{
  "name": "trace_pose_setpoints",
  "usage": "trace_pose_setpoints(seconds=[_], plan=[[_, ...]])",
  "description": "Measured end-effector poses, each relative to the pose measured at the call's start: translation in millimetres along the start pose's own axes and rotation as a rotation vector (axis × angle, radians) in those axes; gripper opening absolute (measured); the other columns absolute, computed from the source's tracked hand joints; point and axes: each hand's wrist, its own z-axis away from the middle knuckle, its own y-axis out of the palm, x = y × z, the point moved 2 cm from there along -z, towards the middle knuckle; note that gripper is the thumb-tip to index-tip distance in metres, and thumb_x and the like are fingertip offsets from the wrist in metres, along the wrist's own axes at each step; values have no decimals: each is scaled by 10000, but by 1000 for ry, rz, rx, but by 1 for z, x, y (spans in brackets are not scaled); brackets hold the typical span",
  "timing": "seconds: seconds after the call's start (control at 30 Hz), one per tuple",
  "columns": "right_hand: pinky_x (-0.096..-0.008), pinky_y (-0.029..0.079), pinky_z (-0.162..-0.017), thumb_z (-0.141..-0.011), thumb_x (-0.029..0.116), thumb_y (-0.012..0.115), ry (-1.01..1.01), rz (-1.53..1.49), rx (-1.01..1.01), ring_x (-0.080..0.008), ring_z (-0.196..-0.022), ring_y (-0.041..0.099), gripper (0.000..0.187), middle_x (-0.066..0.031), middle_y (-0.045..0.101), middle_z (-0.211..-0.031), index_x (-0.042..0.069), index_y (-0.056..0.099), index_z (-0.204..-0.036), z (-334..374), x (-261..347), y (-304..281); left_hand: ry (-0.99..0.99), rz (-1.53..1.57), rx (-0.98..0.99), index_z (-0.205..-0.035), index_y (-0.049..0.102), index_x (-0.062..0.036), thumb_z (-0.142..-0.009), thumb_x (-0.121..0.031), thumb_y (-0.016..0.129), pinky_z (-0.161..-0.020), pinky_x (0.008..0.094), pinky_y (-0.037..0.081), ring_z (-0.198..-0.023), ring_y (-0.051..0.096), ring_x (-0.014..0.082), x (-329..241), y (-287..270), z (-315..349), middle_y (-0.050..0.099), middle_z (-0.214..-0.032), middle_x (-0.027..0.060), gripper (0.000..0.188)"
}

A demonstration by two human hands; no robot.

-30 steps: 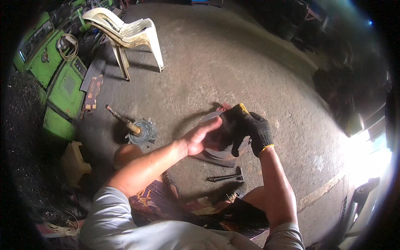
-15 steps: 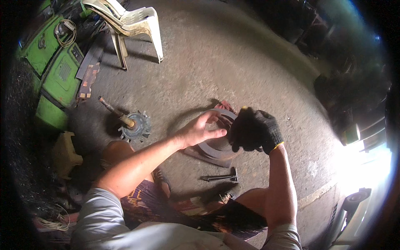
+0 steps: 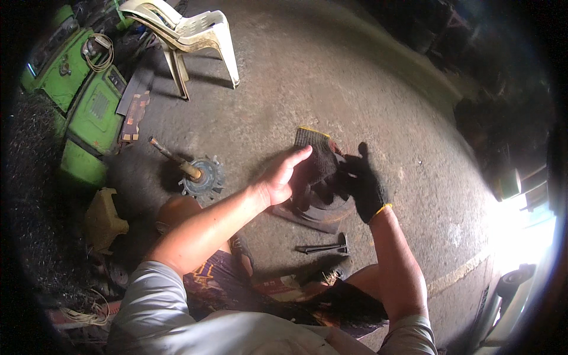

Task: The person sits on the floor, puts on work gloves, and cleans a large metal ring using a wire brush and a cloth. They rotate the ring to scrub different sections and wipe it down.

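My bare left hand (image 3: 283, 177) is at the left edge of a loose black knitted glove (image 3: 319, 160) with a yellow cuff rim. Its thumb lies along the glove's edge, while the other fingers are hidden behind the fabric. The loose glove's cuff points away from me and its fingers droop toward me. My right hand (image 3: 365, 186) wears a matching black glove. One digit sticks up; the rest reach to the loose glove's right side, where black merges with black. Below them on the floor lies a round metal ring part (image 3: 325, 216), partly covered by the gloves.
To the left lies a finned metal rotor with a shaft (image 3: 201, 174). A bolt-like metal tool (image 3: 324, 245) rests near my feet. Stacked white plastic chairs (image 3: 207, 29) stand at the far left, beside green machine panels (image 3: 94, 112). A beige block-shaped part (image 3: 105, 219) sits near my left knee.
The loose glove, earlier bunched dark at my right hand, now hangs spread between both hands with its cuff upward. My left hand has come against it, and my right fingers have opened out somewhat.
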Motion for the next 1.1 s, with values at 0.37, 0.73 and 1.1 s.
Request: trace_pose_setpoints(seconds=[0.37,0.73,1.1], plan=[[-383,542,-979,-1041,182,608,-30,-434,153,-247,-1144,647,428,-102,642,-1309,23,521,-1428,19,-3,43,190,34,-21,-1414,575,-57,-1048,-511,551,-1169,464,406,-1322,581,266,-6,7,8,634,-1412,116,583],[-396,611,-851,-990,64,642,147,-758,49,-261,-985,714,361,-112,690,-1194,15,600,-1345,20,-13,37,249,8,-22,-1415,566,-47,-1048,-522,545,-1165,452,408,-1316,584,256,-8,8,8,640,-1406,103,601],[-369,537,-996,-1075,297,537,235,-453,-79,-223,-1234,639,439,-103,625,-1399,40,571,-1430,24,-24,28,408,17,-33,-1407,556,-43,-1064,-484,540,-1123,458,460,-1280,608,276,-37,2,12,634,-1392,131,559]])
